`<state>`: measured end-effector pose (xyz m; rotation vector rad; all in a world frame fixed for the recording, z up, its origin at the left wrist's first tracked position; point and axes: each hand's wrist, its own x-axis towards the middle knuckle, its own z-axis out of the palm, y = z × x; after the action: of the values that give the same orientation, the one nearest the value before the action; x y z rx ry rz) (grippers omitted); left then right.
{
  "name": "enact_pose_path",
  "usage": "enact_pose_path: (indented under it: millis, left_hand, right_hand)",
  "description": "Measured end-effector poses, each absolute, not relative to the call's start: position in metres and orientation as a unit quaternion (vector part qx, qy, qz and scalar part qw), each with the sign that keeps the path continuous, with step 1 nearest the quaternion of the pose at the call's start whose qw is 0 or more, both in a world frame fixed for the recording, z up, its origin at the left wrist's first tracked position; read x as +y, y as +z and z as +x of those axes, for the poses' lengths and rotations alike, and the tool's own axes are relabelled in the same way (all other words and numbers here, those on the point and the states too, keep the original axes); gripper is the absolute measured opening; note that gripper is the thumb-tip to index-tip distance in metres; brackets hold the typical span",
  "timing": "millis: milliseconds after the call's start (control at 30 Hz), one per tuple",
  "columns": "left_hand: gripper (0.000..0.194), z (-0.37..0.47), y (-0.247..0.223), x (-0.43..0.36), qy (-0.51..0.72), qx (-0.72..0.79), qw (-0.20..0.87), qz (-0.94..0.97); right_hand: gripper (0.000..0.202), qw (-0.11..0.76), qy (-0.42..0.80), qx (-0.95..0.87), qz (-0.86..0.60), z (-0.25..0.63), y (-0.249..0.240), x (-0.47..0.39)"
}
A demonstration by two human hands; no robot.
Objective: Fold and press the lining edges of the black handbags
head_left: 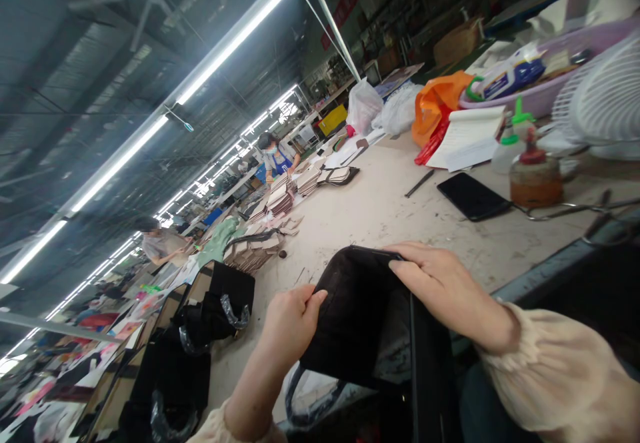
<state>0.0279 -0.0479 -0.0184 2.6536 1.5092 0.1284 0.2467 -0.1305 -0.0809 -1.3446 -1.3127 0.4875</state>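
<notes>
A black handbag [350, 323] hangs between my two hands at the near edge of the worktable, its mouth partly spread. My left hand [295, 323] pinches the bag's left edge between thumb and fingers. On the upper right edge, my right hand [435, 276] grips the rim, with the thumb on the near side. A plastic-wrapped handle [315, 403] loops out below the bag. The bag's inside is too dark to make out. Several more black bags [180, 356] with plastic-wrapped handles stand at the left.
On the tabletop [345, 209] lie a phone [473, 196] and a dark metal tool [419, 183]. A bottle of amber liquid [536, 179], a notepad [470, 139] and a white fan [600, 96] are at the right. Stacked pieces [255, 249] line the far left. Two people work beyond.
</notes>
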Motion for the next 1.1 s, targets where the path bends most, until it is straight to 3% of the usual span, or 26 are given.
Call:
enact_pose_path:
  millis: [67,233,333,433,567,833,1100]
  left_hand:
    - [0.032,0.037,-0.014,-0.047,0.058,0.477,0.02,0.877]
    - [0.034,0.063,-0.017,-0.038,0.029,0.486,-0.091,0.868]
    - [0.038,0.069,-0.023,-0.034,0.033,0.483,-0.103,0.869]
    - [0.041,0.066,-0.027,-0.031,0.076,0.48,-0.063,0.872]
    - [0.039,0.061,-0.029,-0.026,0.123,0.478,0.064,0.867]
    - [0.027,0.053,-0.02,-0.027,0.074,0.443,0.202,0.87]
    - [0.035,0.045,-0.022,-0.024,0.098,0.486,0.204,0.844]
  right_hand:
    - [0.035,0.56,0.204,-0.565,-0.571,0.244,-0.08,-0.131]
    - [0.035,0.552,0.203,-0.57,-0.574,0.244,-0.08,-0.131]
    - [0.035,0.551,0.209,-0.571,-0.572,0.245,-0.08,-0.131]
    - [0.036,0.547,0.213,-0.576,-0.568,0.246,-0.08,-0.131]
    - [0.036,0.55,0.214,-0.578,-0.563,0.247,-0.08,-0.13]
    - [0.036,0.549,0.214,-0.574,-0.568,0.247,-0.079,-0.132]
    - [0.037,0.548,0.212,-0.573,-0.571,0.246,-0.081,-0.131]
